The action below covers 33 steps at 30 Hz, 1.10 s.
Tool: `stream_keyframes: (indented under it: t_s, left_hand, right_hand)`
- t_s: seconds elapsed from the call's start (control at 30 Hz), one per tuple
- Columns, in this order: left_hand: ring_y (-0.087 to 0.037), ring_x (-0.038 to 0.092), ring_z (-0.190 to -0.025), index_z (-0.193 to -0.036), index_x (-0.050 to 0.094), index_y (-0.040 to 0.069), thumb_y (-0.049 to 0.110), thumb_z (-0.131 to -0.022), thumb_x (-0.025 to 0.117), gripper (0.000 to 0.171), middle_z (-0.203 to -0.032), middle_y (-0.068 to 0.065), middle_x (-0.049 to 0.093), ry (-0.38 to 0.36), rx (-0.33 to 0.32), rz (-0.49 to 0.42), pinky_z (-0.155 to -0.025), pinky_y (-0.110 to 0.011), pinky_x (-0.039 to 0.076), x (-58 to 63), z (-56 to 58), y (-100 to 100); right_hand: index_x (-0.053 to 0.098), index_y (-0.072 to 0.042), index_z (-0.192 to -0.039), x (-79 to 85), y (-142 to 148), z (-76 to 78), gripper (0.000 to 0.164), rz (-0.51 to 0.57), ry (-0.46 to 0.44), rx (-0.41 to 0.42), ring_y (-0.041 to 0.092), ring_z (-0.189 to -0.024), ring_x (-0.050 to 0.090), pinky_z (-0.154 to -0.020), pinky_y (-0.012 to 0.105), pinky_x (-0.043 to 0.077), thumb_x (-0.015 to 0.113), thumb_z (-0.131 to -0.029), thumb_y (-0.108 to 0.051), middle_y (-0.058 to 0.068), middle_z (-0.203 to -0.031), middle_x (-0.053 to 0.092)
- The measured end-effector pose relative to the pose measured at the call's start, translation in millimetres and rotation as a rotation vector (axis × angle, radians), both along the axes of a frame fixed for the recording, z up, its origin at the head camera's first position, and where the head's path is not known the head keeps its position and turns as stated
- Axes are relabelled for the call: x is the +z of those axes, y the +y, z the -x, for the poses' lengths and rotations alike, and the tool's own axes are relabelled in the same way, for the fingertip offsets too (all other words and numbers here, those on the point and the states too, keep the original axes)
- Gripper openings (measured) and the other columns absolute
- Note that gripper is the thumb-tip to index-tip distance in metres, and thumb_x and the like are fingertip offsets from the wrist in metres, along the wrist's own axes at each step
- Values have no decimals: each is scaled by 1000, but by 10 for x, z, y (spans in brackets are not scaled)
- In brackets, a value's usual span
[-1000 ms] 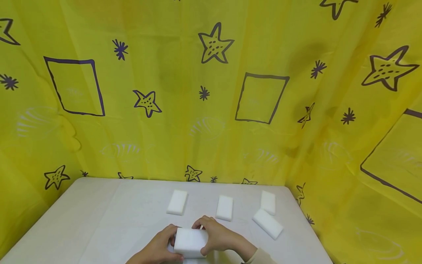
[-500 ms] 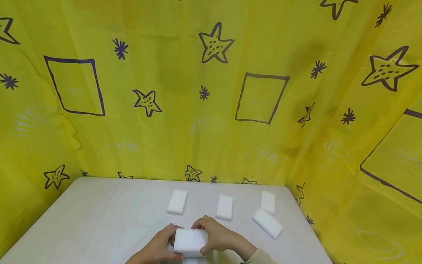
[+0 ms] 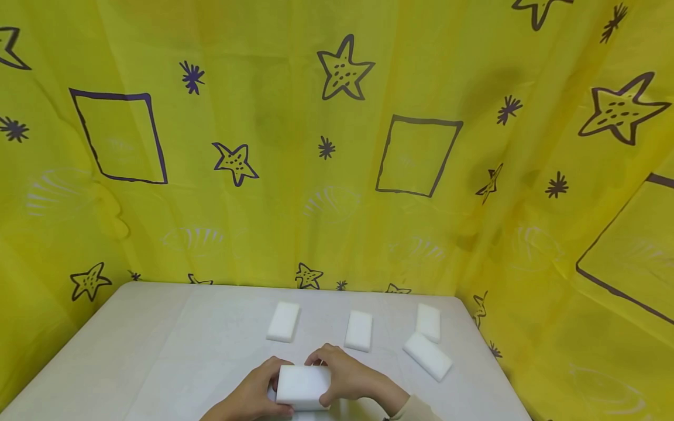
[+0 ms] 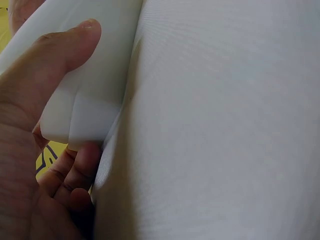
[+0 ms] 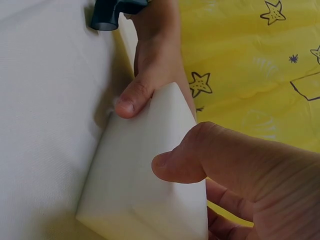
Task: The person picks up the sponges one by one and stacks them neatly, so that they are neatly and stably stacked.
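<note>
No words, labels, brands or numbers can be read on the white blocks [image 3: 303,386] or anywhere else. The only signs are drawn marks on the yellow curtain [image 3: 284,228] beyond the surface [image 3: 174,351]: dark starfish [image 3: 345,71], spiky bursts [image 3: 326,148], four-sided outlines [image 3: 419,156] and pale shells [image 3: 333,203].

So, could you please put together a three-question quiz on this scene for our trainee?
1. How many ungripped white blocks lie on the table?
2. True or false: the left hand and the right hand both grip the held white item.
3. The star-patterned backdrop is mainly: a) blue, b) yellow, c) red?

Key: 1. Four. 2. True; one hand holds each end. 3. b) yellow.
</note>
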<state>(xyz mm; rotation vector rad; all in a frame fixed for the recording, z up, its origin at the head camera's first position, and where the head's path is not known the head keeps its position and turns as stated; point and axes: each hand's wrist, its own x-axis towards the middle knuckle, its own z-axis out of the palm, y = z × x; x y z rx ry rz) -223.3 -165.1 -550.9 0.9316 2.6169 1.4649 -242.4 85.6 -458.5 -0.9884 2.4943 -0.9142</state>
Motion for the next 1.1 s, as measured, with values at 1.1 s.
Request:
stream_keyframes:
  t_s: [1.1]
  left_hand:
    - [1,51,-89,-123,57,21,38,-71,88,63,-109,7,55,-57,10,6,-73,-20,44,65,-25,1]
  right_hand:
    - [62,-13,-114,-9,-13,25,57,-25,0,1,0,-97,48,-86,19,44,85,-62,-8,-11,-104,53]
